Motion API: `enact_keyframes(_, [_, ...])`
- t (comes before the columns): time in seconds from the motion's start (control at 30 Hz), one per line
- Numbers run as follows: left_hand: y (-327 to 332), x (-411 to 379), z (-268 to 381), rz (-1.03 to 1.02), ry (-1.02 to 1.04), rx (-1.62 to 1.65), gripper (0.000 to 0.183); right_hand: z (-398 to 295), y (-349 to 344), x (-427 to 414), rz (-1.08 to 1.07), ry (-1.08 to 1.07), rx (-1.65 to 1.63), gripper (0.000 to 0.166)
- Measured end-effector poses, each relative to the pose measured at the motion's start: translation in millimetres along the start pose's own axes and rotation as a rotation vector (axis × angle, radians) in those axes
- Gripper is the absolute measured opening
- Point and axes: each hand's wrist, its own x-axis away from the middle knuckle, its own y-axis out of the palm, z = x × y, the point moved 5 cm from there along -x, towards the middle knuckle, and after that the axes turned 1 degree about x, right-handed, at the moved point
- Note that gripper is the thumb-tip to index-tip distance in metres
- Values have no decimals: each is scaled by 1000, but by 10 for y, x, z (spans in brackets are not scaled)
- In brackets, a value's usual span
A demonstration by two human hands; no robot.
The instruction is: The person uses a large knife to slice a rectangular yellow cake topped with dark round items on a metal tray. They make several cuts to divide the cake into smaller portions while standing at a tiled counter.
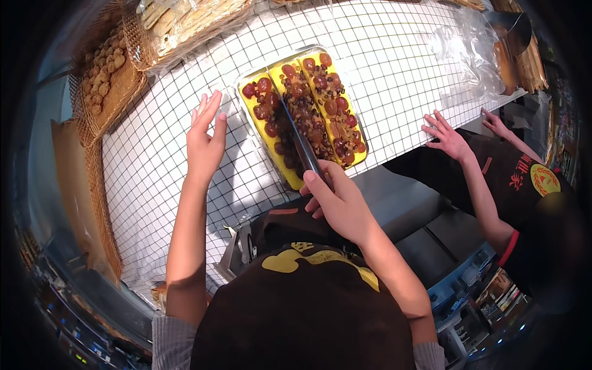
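A clear tray (pixel 365 157) on the checked counter holds a yellow cake (pixel 305 115) topped with red fruit, probably jujubes, and dark beans or nuts. Two lengthwise lines divide the cake into three strips. My right hand (pixel 340 201) grips the dark handle of a long knife (pixel 296 132) at the tray's near edge; its blade lies along the line between the left and middle strips. How deep the blade sits cannot be told. My left hand (pixel 206 132) is held to the left of the tray, fingers apart, with nothing in it.
Wicker baskets with baked goods (pixel 104 78) and wrapped flat pieces (pixel 185 21) stand at the upper left. Clear plastic wrap (pixel 467 55) lies at the upper right. At the right, a co-worker's hand (pixel 446 138) rests at the counter (pixel 393 92) edge, another hand beyond it.
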Motion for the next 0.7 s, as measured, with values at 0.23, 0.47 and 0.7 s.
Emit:
enact_keyframes(0.23, [-28,40,242,-36,8,52,43,-13,-10,-330,-192,166,-330,38])
enact_keyframes(0.47, [301,-111,724,-324,346,-155,55,-56,-10,-272,-74,163,-185,31])
enact_keyframes(0.7, [593,2,602,-358,479,-204,62,-30,55,-270,-75,182,-234,31])
